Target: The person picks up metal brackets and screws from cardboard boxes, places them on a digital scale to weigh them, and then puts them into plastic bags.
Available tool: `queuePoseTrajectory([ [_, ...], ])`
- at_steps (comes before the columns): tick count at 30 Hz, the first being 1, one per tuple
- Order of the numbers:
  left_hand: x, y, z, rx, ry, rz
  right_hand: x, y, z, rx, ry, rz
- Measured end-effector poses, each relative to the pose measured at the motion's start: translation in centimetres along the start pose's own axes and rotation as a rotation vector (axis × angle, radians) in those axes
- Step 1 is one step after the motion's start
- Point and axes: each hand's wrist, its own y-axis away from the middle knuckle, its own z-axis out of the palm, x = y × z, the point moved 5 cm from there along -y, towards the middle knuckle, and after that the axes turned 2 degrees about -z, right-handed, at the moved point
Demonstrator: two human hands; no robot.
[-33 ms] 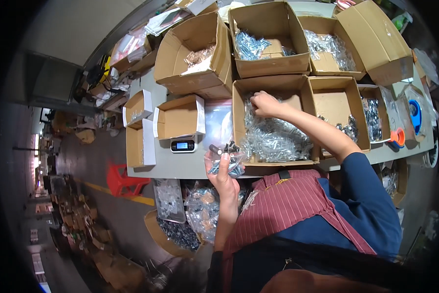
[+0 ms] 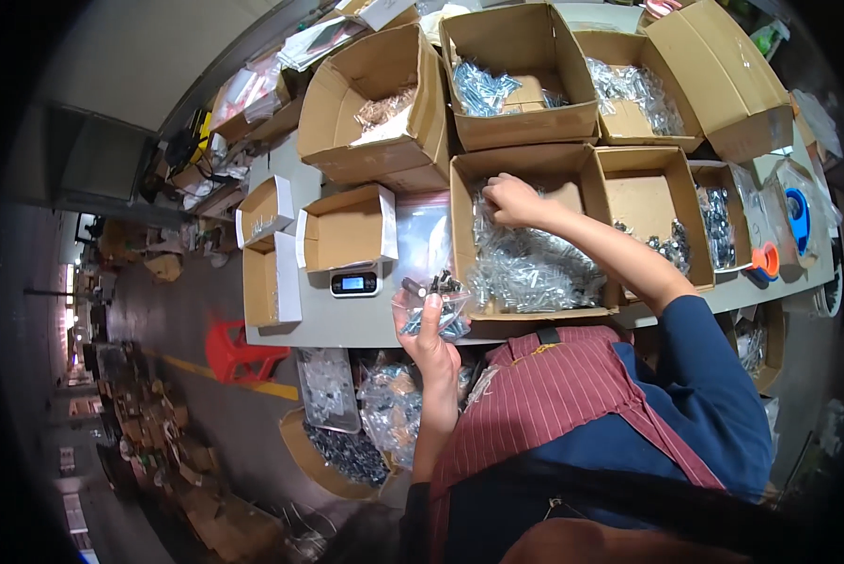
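My left hand point(image 2: 429, 343) grips a small clear plastic bag point(image 2: 455, 324) near the table's front edge. Bluish metal screws and dark pieces fill the bag, and some black parts stick up at its mouth. My right arm reaches over into a large cardboard box point(image 2: 525, 155) holding a heap of small clear plastic packets point(image 2: 535, 277). At the heap's far left side is my right hand point(image 2: 514, 200), its fingers curled down and closed. Whatever lies between those fingertips is hidden.
A digital scale point(image 2: 355, 282) sits left of the box, below a shallow open carton point(image 2: 350, 226). Farther boxes hold bluish screws point(image 2: 483, 91) and copper-coloured parts point(image 2: 384, 111). Dark metal parts point(image 2: 671, 248) lie in a box on the right. A red stool point(image 2: 239, 352) stands left on the floor.
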Motion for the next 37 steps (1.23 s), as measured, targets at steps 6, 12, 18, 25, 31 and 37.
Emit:
queuePoseTrajectory([
  [6, 2.4, -5.1, -4.1, -0.008, 0.007, 0.015, -2.2, 0.2, -5.9, 0.225, -0.633, 0.201],
  [12, 4.6, -9.9, -7.5, -0.01, 0.079, 0.03, -8.6, -3.9, -4.7, 0.045, -1.334, 0.373],
  [18, 5.9, -13.6, -10.9, -0.026, 0.025, 0.137, -12.9, -11.2, 1.3, 0.02, -1.32, 0.277],
  [25, 6.9, -15.1, -12.9, -0.006, 0.017, 0.061, -19.1, -12.4, 1.9, -0.176, -1.201, -0.007],
  [31, 6.8, -16.6, -13.2, -0.02, -0.032, 0.267, -22.4, -10.6, 0.7, -0.29, -1.033, -0.011],
  [37, 6.5, -17.3, -13.3, -0.025, 0.059, 0.116, -21.7, -11.0, 1.6, -0.167, -1.253, 0.024],
])
